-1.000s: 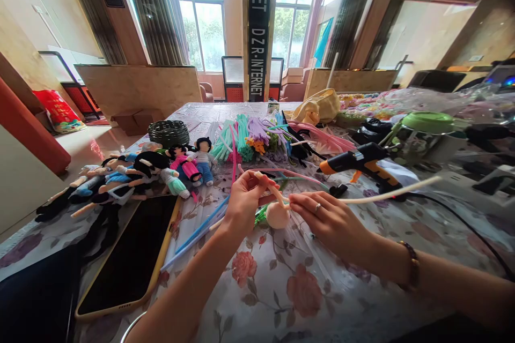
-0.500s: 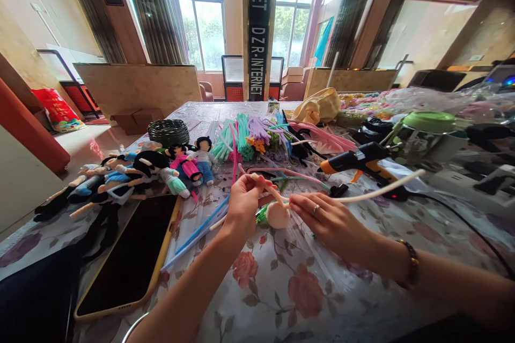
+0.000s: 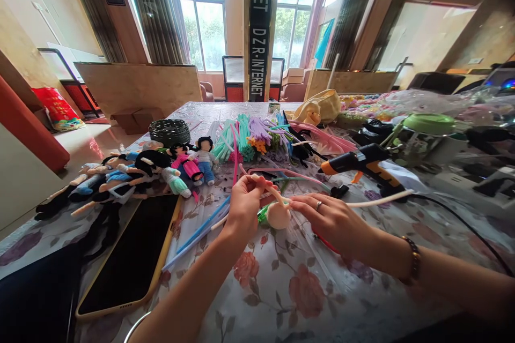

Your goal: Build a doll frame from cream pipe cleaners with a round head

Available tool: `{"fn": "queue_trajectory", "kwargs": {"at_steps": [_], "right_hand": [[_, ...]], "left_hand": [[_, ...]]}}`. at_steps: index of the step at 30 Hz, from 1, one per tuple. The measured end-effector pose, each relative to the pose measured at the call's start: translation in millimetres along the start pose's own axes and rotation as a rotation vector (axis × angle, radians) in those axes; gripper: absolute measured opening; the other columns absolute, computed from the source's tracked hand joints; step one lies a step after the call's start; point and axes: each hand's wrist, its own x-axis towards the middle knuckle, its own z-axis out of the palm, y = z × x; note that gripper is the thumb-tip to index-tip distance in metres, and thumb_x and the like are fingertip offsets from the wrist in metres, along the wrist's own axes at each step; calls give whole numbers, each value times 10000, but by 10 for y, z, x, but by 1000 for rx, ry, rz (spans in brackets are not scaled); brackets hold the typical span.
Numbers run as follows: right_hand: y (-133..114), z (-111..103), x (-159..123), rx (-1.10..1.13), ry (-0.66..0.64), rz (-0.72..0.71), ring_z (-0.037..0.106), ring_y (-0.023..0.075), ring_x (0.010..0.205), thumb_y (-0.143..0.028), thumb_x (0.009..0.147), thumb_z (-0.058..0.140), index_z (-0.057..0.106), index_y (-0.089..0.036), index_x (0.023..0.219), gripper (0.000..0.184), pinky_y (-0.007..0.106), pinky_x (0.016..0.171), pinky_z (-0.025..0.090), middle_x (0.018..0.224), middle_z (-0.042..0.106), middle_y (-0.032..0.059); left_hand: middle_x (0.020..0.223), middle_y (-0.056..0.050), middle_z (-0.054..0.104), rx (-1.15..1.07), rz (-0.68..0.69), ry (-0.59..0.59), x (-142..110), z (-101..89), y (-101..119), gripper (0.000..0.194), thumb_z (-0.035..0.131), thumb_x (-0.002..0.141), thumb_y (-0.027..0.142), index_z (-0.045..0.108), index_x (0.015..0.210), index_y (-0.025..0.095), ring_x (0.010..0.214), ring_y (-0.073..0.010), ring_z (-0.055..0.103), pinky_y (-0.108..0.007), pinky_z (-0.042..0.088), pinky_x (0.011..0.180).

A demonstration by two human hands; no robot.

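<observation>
The free end of the cream strip [image 3: 380,202] has dipped lower since the earlier frame. The strip runs by the top of a pale ball [image 3: 278,216], which sits between the hands above the floral-covered counter [image 3: 225,286]. The left hand [image 3: 243,204] pinches the strip's upper part; the right hand [image 3: 337,221] grips it just beside the ball. Farther out, a glue gun [image 3: 360,162] lies right, small dolls [image 3: 205,159] and a phone [image 3: 131,257] left.

The near floral tablecloth [image 3: 269,278] gives open passage, but the pale ball [image 3: 278,216] bars the gap between left hand [image 3: 243,208] and right hand [image 3: 329,218], with the phone [image 3: 131,257] left, glue gun [image 3: 362,159] right and fuzzy-stem bundles [image 3: 261,133] beyond
</observation>
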Motion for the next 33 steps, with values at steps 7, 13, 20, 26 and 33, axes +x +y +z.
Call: {"fn": "queue_trajectory", "kwargs": {"at_steps": [7,13,20,26,33], "right_hand": [[-46,77,-59,86,-9,160,655,194,884,63,777,304,508,-81,1164,460,345,725,581,908,699,112],[-76,56,-33,30,-73,183,656,209,874,50,768,403,580,-91,1064,373,337,714,579,929,695,124],[-68,53,31,-109,-35,32,631,241,828,12,817,413,623,-54,991,280,397,689,553,933,676,155],[-35,28,82,-111,-69,-35,611,234,826,-3,817,430,632,-51,976,262,385,692,525,906,671,142],[24,31,129,-155,-124,-118,588,202,771,-11,805,457,642,-78,980,263,358,693,511,892,672,113]], "left_hand": [[621,6,604,-18,8,-10,9,-13,-23,178,621,774,130,478,670,142,610,-143,631,-373,554,669],[627,6,606,-12,12,-10,10,-3,-18,172,608,783,128,475,675,142,614,-148,639,-373,555,671],[600,10,602,-1,0,26,-15,4,4,158,581,800,110,482,680,139,573,-128,623,-347,553,655],[600,14,604,-8,26,8,3,-10,-4,208,672,740,164,475,677,147,594,-151,641,-408,551,707],[599,18,606,3,39,17,9,0,-5,161,592,791,121,475,682,141,581,-141,643,-384,556,683]]}}
